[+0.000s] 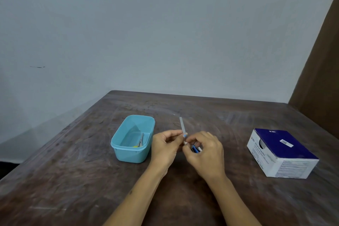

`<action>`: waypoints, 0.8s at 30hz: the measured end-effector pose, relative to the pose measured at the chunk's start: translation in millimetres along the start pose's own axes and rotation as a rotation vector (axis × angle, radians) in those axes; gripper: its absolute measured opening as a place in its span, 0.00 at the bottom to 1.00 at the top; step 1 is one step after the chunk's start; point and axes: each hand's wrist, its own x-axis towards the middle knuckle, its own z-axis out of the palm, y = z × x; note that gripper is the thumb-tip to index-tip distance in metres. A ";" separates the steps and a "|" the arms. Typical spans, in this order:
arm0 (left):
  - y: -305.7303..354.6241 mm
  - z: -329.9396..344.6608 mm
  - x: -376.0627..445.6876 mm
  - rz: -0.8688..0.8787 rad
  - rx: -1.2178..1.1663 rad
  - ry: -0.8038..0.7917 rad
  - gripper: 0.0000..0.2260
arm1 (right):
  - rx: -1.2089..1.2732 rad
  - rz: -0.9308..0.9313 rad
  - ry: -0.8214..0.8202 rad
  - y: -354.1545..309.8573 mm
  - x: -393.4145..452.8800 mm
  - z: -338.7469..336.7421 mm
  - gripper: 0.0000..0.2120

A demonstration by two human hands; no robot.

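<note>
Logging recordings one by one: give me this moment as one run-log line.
left hand: pinches grey stick | right hand: pinches its lower end | tub: left of hands, metal tool inside | box: right of hands

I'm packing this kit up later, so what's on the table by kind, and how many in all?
Light-blue tub: 1
Metal tool in the tub: 1
Yellow bit beside it, unclear: 1
Blue-and-white box: 1
Grey stick, pinched by left hand and right hand: 1
Blue item in right hand, unclear: 1
Total: 6
</note>
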 end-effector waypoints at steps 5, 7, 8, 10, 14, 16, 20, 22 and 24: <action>10.3 -2.3 -4.1 0.102 0.089 0.062 0.08 | 0.014 0.002 -0.074 0.2 -2.5 1.8 0.05; 19.4 -2.4 -9.4 0.151 0.091 0.068 0.09 | 0.022 -0.001 -0.058 2.3 -2.5 1.6 0.04; 27.3 -1.8 -13.3 0.170 0.050 0.059 0.09 | 0.025 0.002 -0.040 3.5 -1.8 1.4 0.04; 47.8 -4.1 -17.8 0.223 0.007 0.050 0.10 | 0.023 0.017 0.007 6.1 0.7 0.8 0.04; 92.1 -36.9 -11.2 0.282 0.259 0.137 0.06 | 0.068 0.052 0.089 6.6 3.0 0.3 0.02; 102.5 -57.1 -1.3 0.177 0.569 0.222 0.06 | 0.085 0.045 0.098 6.1 2.9 0.5 0.02; 98.2 -68.5 11.7 -0.086 1.149 0.253 0.06 | 0.099 0.050 0.102 8.0 3.5 2.0 0.03; 92.2 -63.4 11.6 -0.167 1.317 0.196 0.03 | 0.099 0.052 0.101 8.2 3.2 0.9 0.04; 85.0 -59.0 14.5 -0.193 1.400 0.162 0.06 | 0.096 0.061 0.104 8.2 3.1 -1.4 0.06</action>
